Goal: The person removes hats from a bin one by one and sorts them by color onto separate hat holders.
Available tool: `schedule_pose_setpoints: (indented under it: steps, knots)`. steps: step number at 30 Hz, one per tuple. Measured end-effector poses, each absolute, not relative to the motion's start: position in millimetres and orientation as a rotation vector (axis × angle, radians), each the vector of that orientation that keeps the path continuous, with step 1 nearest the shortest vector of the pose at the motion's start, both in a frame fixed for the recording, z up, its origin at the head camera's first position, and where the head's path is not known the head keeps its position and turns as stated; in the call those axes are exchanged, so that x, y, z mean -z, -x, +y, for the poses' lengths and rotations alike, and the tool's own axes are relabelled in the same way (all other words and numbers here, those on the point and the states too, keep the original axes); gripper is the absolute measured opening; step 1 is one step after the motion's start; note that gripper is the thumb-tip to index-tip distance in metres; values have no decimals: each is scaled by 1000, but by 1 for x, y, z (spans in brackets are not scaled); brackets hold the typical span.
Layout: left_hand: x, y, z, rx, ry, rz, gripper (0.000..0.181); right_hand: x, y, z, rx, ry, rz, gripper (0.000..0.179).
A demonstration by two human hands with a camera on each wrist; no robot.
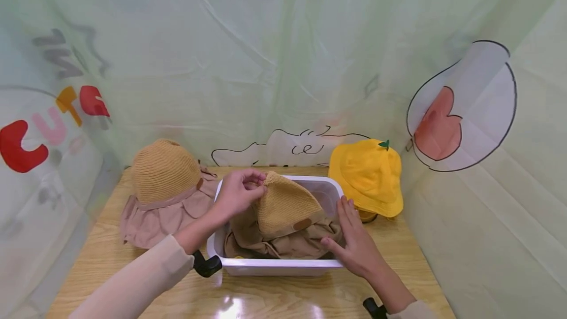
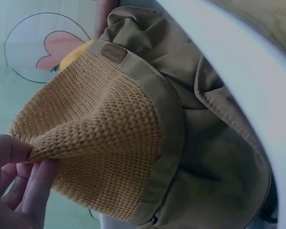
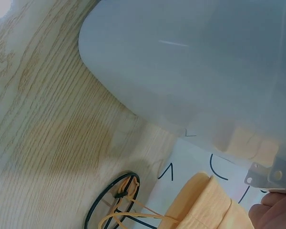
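A sun hat with a tan knitted crown (image 1: pixel 288 203) and a brown cloth brim (image 1: pixel 283 247) lies in a white plastic bin (image 1: pixel 288 263). My left hand (image 1: pixel 239 193) pinches the top of its crown between thumb and fingers, drawing the knit into a peak. In the left wrist view the crown (image 2: pixel 119 109) is creased from the pinch, and a small brown label (image 2: pixel 114 53) shows on its band. My right hand (image 1: pixel 359 242) rests along the bin's right rim, fingers extended and thumb spread inward. The bin's outer wall (image 3: pixel 181 62) fills much of the right wrist view.
A similar knitted hat (image 1: pixel 166 174) with a wide brown brim stands left of the bin. To the right is a yellow hat (image 1: pixel 365 176) with a green sprout; a black wire stand (image 3: pixel 112 191) shows near it. Printed curtains (image 1: pixel 283 73) enclose the wooden table (image 1: pixel 177 294).
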State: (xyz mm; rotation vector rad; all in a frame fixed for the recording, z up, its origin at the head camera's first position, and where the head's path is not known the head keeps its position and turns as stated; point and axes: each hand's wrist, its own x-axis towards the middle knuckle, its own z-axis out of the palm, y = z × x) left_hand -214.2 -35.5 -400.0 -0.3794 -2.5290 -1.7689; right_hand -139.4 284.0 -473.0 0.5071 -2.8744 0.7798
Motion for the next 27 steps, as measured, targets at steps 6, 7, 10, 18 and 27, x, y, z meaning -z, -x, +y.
schedule_pose_setpoints:
  steps: [6,7,10,18,27]
  knots:
    - [389,210,-38,1769,419,-2459,18,474,140,285,-802,-492,-2866,104]
    - [386,209,-39,1764,414,-2457,18,474,140,285,-805,-490,-2862,105]
    - [376,207,-42,1766,399,-2436,18,475,141,286,-827,-499,-2848,110]
    - [351,203,-56,1850,393,-2328,21,475,141,287,-862,-545,-2848,125]
    - [335,203,-63,1838,444,-2182,19,470,140,283,-706,-507,-2919,122]
